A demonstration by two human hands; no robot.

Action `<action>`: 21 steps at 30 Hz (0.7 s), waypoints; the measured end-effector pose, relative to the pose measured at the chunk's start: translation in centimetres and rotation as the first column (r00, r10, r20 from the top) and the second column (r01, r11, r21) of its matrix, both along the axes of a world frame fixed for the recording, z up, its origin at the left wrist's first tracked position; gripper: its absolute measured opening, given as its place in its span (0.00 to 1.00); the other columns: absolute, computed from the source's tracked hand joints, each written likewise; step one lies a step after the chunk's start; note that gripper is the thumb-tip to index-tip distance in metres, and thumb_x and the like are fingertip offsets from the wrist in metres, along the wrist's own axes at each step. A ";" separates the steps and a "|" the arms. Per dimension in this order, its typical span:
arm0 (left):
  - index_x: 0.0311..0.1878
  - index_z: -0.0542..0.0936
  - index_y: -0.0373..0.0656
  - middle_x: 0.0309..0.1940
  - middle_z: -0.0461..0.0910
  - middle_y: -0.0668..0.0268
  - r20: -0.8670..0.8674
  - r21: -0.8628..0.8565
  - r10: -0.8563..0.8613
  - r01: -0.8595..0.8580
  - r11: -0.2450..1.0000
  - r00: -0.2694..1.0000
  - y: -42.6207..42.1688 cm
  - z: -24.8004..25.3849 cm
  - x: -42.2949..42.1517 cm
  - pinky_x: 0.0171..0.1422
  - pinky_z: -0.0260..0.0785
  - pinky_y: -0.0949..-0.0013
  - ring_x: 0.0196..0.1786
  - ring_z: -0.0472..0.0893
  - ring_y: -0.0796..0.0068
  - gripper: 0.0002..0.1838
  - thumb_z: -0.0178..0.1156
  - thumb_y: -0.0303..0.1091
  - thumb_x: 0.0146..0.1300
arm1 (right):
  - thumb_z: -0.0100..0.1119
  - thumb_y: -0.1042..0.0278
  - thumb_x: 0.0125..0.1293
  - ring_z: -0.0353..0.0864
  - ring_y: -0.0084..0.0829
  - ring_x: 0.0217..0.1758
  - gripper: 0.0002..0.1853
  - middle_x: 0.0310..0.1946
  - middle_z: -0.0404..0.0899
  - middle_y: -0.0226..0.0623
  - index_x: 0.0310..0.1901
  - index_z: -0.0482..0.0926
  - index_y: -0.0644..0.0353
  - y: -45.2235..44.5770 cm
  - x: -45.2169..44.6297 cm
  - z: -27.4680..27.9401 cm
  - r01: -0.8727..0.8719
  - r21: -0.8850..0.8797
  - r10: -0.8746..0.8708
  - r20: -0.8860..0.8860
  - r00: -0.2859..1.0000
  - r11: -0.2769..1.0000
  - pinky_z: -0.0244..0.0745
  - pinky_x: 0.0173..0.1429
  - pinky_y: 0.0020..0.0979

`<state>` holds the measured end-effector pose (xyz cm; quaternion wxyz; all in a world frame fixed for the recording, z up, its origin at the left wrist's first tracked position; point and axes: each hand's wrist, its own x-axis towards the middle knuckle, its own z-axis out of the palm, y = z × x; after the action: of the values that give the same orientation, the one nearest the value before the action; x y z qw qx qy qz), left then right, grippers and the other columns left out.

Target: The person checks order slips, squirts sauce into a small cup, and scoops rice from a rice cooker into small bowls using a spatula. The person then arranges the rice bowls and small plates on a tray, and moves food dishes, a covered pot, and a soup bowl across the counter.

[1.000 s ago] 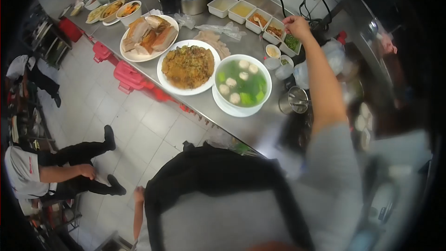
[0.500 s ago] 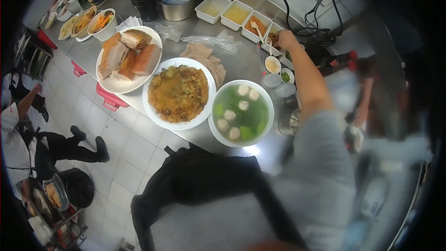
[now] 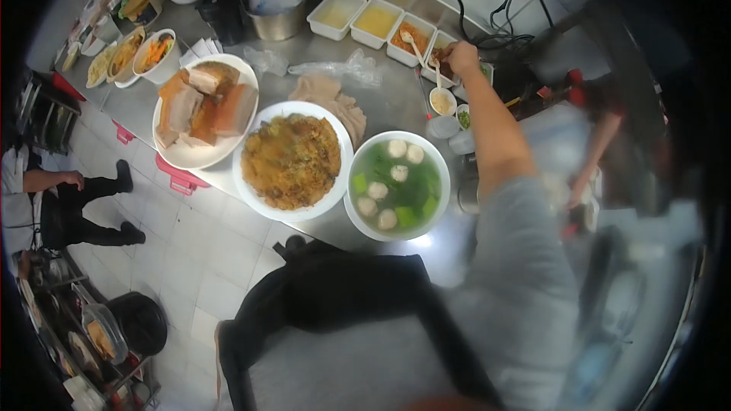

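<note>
My right hand [image 3: 461,58] reaches to the back of the counter, over a white tub [image 3: 445,39] of dark food. Its fingers are bent together and point down into the tub; whatever they hold is hidden. A pale spoon [image 3: 438,78] leans just below them. Left of that tub is another with orange-brown food [image 3: 411,39] and a white spoon in it. Nearest to my body stands a white bowl of green soup [image 3: 398,175] with several pale balls and green pieces. Beside it lies a white plate of brown saucy food [image 3: 291,154]. My left hand is out of view.
An oval plate [image 3: 166,154] holds big chunks of meat. A beige cloth [image 3: 329,100] and plastic bags [image 3: 358,70] lie behind the plates. Small cups [image 3: 442,101] stand near my forearm. Black cables [image 3: 502,23] hang behind the tubs. Other people [image 3: 57,205] stand at left and right.
My right hand remains over the same tub, its fingers slightly shifted. The view has moved a little. At the left, a person has changed posture, an arm now bent at the waist.
</note>
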<state>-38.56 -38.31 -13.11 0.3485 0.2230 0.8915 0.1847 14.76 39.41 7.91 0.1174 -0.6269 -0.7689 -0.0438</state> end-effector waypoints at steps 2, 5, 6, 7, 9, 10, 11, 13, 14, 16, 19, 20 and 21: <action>0.34 0.78 0.40 0.29 0.79 0.55 -0.018 0.104 -0.083 0.085 0.991 0.996 5.1 -0.6 -0.6 0.41 0.69 0.59 0.34 0.78 0.57 0.15 0.48 0.42 0.63 | 0.62 0.58 0.48 0.81 0.40 0.32 0.08 0.27 0.81 0.40 0.25 0.84 0.51 1.9 1.0 -2.2 0.045 0.019 -0.048 0.282 0.958 0.999 0.76 0.39 0.38; 0.34 0.78 0.40 0.29 0.79 0.55 -0.092 0.276 -0.213 0.231 0.933 0.973 15.7 -1.7 -0.8 0.41 0.69 0.60 0.34 0.78 0.57 0.15 0.48 0.42 0.63 | 0.61 0.61 0.47 0.81 0.38 0.25 0.08 0.21 0.81 0.37 0.19 0.83 0.55 2.6 1.8 -4.4 0.209 0.175 -0.201 -0.062 0.978 0.962 0.77 0.35 0.37; 0.35 0.78 0.40 0.29 0.79 0.55 -0.107 0.315 -0.248 0.269 0.910 0.963 19.4 -0.7 -0.3 0.41 0.69 0.60 0.34 0.78 0.57 0.15 0.48 0.42 0.63 | 0.62 0.64 0.47 0.81 0.37 0.25 0.07 0.19 0.81 0.37 0.18 0.84 0.55 4.6 3.1 -7.4 0.312 0.153 -0.274 -0.225 0.935 0.938 0.77 0.36 0.36; 0.35 0.78 0.40 0.29 0.79 0.55 -0.120 0.345 -0.288 0.312 0.885 0.950 22.4 0.2 0.3 0.41 0.69 0.60 0.34 0.78 0.57 0.15 0.48 0.42 0.63 | 0.64 0.65 0.46 0.82 0.37 0.28 0.05 0.21 0.81 0.38 0.20 0.84 0.55 2.5 1.8 -4.8 0.370 0.044 -0.349 -0.249 0.904 0.928 0.78 0.37 0.35; 0.35 0.78 0.40 0.29 0.79 0.55 -0.147 0.379 -0.371 0.399 0.835 0.917 27.0 2.5 1.4 0.41 0.69 0.60 0.34 0.78 0.58 0.15 0.49 0.42 0.63 | 0.69 0.62 0.44 0.83 0.35 0.35 0.10 0.30 0.83 0.39 0.30 0.85 0.55 1.1 1.1 -2.0 0.441 0.001 -0.436 -0.147 0.888 0.898 0.77 0.42 0.33; 0.35 0.78 0.40 0.29 0.79 0.55 -0.156 0.396 -0.414 0.440 0.806 0.897 28.9 3.5 2.1 0.41 0.69 0.60 0.34 0.78 0.58 0.15 0.49 0.42 0.63 | 0.72 0.62 0.43 0.83 0.34 0.37 0.14 0.34 0.83 0.38 0.34 0.85 0.54 1.6 1.5 -2.2 0.436 -0.048 -0.437 -0.033 0.899 0.899 0.77 0.44 0.32; 0.35 0.78 0.40 0.29 0.79 0.55 -0.165 0.412 -0.452 0.478 0.776 0.877 30.6 4.7 2.8 0.41 0.69 0.60 0.34 0.78 0.58 0.15 0.49 0.42 0.63 | 0.71 0.58 0.43 0.83 0.34 0.38 0.16 0.35 0.83 0.37 0.35 0.85 0.53 1.6 1.4 -2.1 0.483 -0.096 -0.484 0.013 0.875 0.870 0.77 0.44 0.32; 0.35 0.78 0.40 0.29 0.79 0.55 -0.180 0.436 -0.519 0.541 0.719 0.836 33.1 6.4 4.2 0.41 0.69 0.60 0.34 0.78 0.58 0.15 0.49 0.42 0.63 | 0.70 0.56 0.45 0.83 0.33 0.38 0.15 0.34 0.83 0.35 0.34 0.85 0.53 3.0 2.1 -3.7 0.554 -0.098 -0.553 0.035 0.832 0.827 0.77 0.41 0.32; 0.35 0.78 0.40 0.29 0.79 0.55 -0.188 0.444 -0.548 0.568 0.693 0.815 34.0 7.1 4.8 0.41 0.69 0.60 0.34 0.78 0.58 0.15 0.49 0.42 0.63 | 0.69 0.54 0.46 0.83 0.32 0.37 0.15 0.33 0.83 0.34 0.33 0.85 0.53 3.6 2.4 -4.5 0.588 -0.099 -0.586 0.046 0.809 0.803 0.77 0.40 0.32; 0.36 0.78 0.40 0.29 0.79 0.56 -0.194 0.460 -0.587 0.602 0.653 0.786 35.1 8.1 5.8 0.41 0.70 0.60 0.34 0.78 0.58 0.15 0.49 0.42 0.63 | 0.68 0.61 0.47 0.82 0.32 0.34 0.12 0.32 0.82 0.35 0.33 0.83 0.57 1.6 1.4 -1.9 0.551 -0.281 -0.602 -0.148 0.785 0.786 0.77 0.39 0.32; 0.36 0.78 0.41 0.29 0.79 0.56 -0.197 0.471 -0.633 0.638 0.609 0.749 35.6 9.1 6.9 0.41 0.70 0.60 0.34 0.78 0.59 0.15 0.49 0.43 0.63 | 0.63 0.73 0.54 0.80 0.32 0.32 0.08 0.32 0.80 0.36 0.36 0.80 0.64 -3.7 -1.0 2.2 0.259 -0.408 -0.437 -0.897 0.064 0.876 0.79 0.38 0.29; 0.36 0.78 0.41 0.29 0.79 0.56 -0.199 0.475 -0.643 0.647 0.597 0.740 35.6 9.3 7.3 0.41 0.70 0.60 0.34 0.78 0.59 0.15 0.49 0.43 0.63 | 0.61 0.75 0.57 0.80 0.33 0.31 0.07 0.32 0.80 0.37 0.37 0.79 0.66 -4.9 -1.4 2.7 0.182 -0.315 -0.236 -0.903 -0.358 0.931 0.79 0.38 0.29; 0.36 0.78 0.41 0.29 0.79 0.56 -0.199 0.476 -0.654 0.655 0.586 0.730 35.6 9.4 7.6 0.41 0.70 0.60 0.34 0.78 0.59 0.15 0.50 0.43 0.63 | 0.59 0.77 0.58 0.80 0.33 0.32 0.07 0.32 0.79 0.37 0.38 0.78 0.67 -5.9 -1.5 3.5 0.099 -0.276 -0.216 -0.892 -0.398 0.956 0.79 0.38 0.28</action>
<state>-30.97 -2.71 -3.71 0.3176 0.6197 0.6629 0.2750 13.28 33.46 11.39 0.6689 -0.4942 -0.2358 0.5027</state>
